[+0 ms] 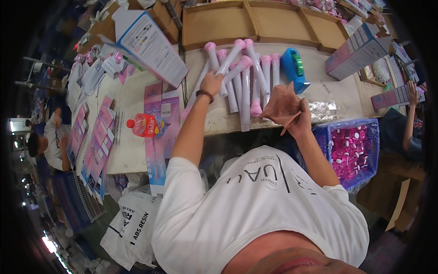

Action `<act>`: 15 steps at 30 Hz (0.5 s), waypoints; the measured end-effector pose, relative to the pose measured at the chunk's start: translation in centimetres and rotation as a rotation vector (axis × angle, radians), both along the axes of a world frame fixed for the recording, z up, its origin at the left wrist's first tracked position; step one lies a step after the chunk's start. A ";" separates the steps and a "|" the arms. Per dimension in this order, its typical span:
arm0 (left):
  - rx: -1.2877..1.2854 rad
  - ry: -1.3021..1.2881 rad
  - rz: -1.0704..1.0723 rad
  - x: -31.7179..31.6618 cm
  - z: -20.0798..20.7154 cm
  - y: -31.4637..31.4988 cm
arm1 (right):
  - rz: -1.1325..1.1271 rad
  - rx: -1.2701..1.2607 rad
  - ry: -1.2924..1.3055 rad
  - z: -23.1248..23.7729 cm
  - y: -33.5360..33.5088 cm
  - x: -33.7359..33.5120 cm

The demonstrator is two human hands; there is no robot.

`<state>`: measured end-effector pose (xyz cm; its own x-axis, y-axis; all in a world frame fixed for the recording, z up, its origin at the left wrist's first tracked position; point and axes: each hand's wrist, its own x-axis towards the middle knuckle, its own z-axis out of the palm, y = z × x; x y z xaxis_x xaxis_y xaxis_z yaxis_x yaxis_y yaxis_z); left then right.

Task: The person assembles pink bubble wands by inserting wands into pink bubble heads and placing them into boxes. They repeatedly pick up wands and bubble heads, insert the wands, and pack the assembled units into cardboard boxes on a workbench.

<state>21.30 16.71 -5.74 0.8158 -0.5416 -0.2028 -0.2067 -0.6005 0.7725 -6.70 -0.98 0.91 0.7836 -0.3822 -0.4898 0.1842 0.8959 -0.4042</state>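
On the table in front of me lie several translucent white tubes with pink knobbed ends (245,93), loosely piled side by side and across one another. My left hand (211,84), with a dark beaded bracelet at the wrist, is closed around the lower end of a white tube (230,56) whose pink end points away from me. At the table's front edge, my right hand (299,119) grips a crumpled brown cloth-like piece (284,105); whether it is cloth or paper I cannot tell. Its folds partly hide my fingers.
A blue tape dispenser (293,71) stands right of the tubes. Cardboard trays (219,25) line the back. Printed boxes (153,48) flank the pile. A red-capped bottle (145,125) lies left. At right, a blue bin (323,137) holds pink bottles; a co-worker's hand (413,93) touches a box.
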 end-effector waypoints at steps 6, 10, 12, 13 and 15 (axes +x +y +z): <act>-0.793 0.449 0.026 -8.4 6.2 4.7 | -0.029 -0.130 -0.067 1.9 -5.7 -0.7; -0.799 0.374 0.069 -12.2 10.3 2.9 | -0.063 -0.199 -0.084 2.8 -7.7 1.5; -0.747 0.342 0.043 -13.2 11.2 1.5 | -0.057 -0.262 -0.130 2.9 -7.7 2.3; -0.558 0.317 0.045 -13.8 11.4 1.0 | -0.036 -0.346 -0.194 3.0 -7.3 2.6; -0.212 0.244 0.006 -14.9 11.6 0.2 | 0.072 -0.446 -0.085 3.2 -6.0 2.7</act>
<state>6.42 16.95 5.87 0.7605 -0.5877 -0.2760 0.0034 -0.4215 0.9068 -4.05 -7.01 4.07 0.8465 -0.4837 -0.2223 0.1770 0.6495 -0.7394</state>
